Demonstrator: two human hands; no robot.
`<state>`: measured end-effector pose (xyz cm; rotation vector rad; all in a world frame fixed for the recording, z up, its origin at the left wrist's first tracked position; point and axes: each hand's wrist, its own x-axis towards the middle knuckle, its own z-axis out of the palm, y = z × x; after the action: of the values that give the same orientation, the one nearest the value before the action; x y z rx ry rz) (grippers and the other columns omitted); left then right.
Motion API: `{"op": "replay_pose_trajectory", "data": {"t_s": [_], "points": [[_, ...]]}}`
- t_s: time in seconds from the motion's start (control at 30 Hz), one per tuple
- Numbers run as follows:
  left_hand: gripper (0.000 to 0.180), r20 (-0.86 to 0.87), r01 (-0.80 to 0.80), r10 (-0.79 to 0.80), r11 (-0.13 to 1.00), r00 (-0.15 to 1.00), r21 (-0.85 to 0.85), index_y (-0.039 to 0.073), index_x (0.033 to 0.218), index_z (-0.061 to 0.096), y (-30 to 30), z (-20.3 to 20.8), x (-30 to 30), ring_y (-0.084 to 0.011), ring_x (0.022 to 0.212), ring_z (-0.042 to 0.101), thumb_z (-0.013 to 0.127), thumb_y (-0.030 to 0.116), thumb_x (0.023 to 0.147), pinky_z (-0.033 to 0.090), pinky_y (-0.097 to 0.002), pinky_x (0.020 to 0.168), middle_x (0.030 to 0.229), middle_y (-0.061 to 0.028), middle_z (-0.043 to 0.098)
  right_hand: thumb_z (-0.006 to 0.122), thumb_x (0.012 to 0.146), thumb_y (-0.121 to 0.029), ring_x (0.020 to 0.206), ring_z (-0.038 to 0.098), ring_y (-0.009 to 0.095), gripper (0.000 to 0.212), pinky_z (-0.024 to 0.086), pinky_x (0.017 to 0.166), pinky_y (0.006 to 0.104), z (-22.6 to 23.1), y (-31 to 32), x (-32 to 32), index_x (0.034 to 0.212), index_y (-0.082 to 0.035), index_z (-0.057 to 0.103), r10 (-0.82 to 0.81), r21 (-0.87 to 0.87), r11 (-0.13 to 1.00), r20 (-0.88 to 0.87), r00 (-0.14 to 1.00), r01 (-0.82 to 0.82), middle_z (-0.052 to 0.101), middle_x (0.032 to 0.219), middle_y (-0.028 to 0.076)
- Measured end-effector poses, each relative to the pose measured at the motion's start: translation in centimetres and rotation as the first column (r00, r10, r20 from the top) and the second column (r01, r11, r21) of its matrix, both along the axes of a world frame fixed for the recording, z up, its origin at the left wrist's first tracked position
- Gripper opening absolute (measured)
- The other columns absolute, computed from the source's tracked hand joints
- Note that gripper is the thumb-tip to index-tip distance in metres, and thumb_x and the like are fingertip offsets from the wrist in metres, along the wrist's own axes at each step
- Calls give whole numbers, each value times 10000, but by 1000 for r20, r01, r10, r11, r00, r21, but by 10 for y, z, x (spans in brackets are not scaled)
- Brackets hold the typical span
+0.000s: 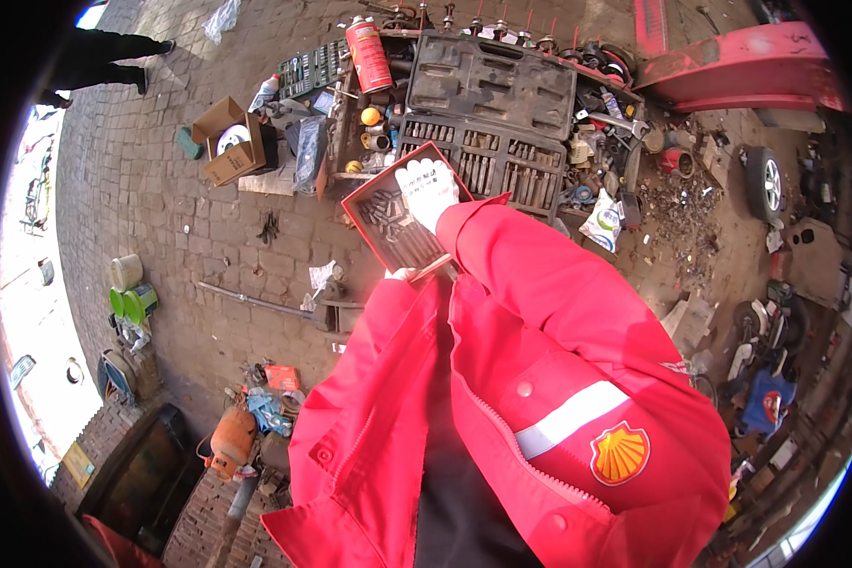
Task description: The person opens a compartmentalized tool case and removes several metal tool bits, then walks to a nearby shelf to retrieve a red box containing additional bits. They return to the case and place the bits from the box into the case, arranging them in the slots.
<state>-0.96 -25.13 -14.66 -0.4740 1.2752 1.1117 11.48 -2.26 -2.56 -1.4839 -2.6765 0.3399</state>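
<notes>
The one red box [374,186] lies just near of one tool case [490,83]. The left hand [404,274] meets its near edge, mostly hidden; the right hand [428,187] bends over its far side. I can't tell either grip. Tilting could spill the metal bits [409,246], too jumbled to count.

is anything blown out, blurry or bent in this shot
Head view: bright area at the left washed out nearly to white; head view: right hand in its white glove bright, its dark print showing; head view: wide fisheye bending toward a black rim, small clutter at the right edge hard to make out.
</notes>
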Motion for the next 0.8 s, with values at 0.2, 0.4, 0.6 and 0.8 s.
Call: {"op": "replay_pose_trajectory", "data": {"t_s": [0.2,0.4,0.6,0.8], "points": [[372,6,-44,44,999,999,-3,-6,1130,587,-6,-2,3,-285,813,668,600,-54,761,583,-403,683,946,-127,669,534,894,-192,946,607,259,136,470,829,435,-3,4,2,979,-147,630,1,-46,999,-5,1000,-1,622,971,78],[374,11,-78,78,997,997,2,-8,1136,580,-12,-2,4,-292,817,668,595,-61,766,587,-409,682,955,-132,667,555,877,-180,921,635,275,137,507,788,431,-1,7,1,967,-127,643,-41,-20,999,-10,999,40,628,957,88],[376,18,-110,110,994,994,-11,-9,1142,573,-17,-2,4,-299,820,668,590,-68,771,591,-415,682,963,-136,665,535,896,-180,943,641,280,150,513,802,444,6,7,-1,986,-117,637,-71,-99,993,-1,997,71,645,975,104],[378,19,-128,129,992,992,-21,-11,1148,566,-19,-2,1,-306,824,669,585,-76,776,595,-421,682,972,-141,664,542,904,-176,971,636,277,201,516,855,427,43,1,15,1065,-116,646,-60,-196,980,-154,986,30,650,1013,85]]}}
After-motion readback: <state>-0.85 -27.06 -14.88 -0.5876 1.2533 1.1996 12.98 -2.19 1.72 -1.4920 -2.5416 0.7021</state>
